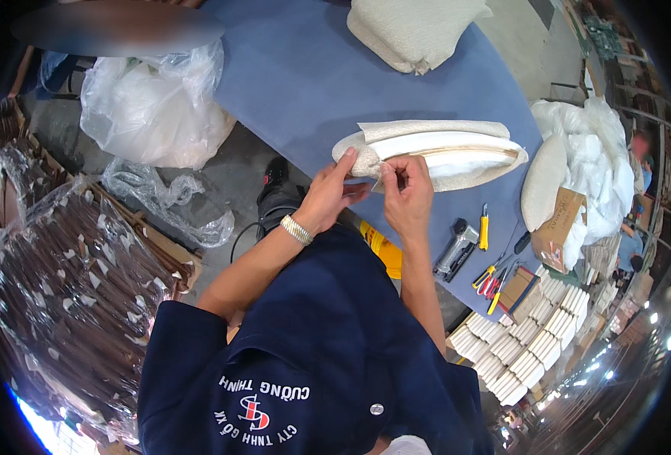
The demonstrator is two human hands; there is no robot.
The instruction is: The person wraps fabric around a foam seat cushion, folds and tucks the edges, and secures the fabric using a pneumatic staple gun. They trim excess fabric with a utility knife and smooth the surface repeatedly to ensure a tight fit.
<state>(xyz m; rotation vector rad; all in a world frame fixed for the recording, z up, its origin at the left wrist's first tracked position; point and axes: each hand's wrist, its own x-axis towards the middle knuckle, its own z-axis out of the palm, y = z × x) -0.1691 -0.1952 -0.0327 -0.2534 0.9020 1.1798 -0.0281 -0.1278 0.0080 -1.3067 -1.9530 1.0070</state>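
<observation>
An upholstered seat pad (457, 149) stands on its edge on the blue-grey table (290, 68). Beige fabric wraps its outside, and white padding and a thin wooden edge show in its open middle. My left hand (331, 194) is closed round the pad's left end, its thumb on the fabric. Just right of it, my right hand (409, 199) pinches the loose fabric edge, fingers curled together. Whether something small sits between those fingertips is hidden.
Right of my hands lie a staple gun (457, 250), a yellow-handled cutter (484, 227) and several hand tools (493, 282). Another beige pad (419, 30) sits at the far edge. A cardboard box (559, 227) and white stuffing (605, 163) stand right; a plastic bag (150, 110) stands left.
</observation>
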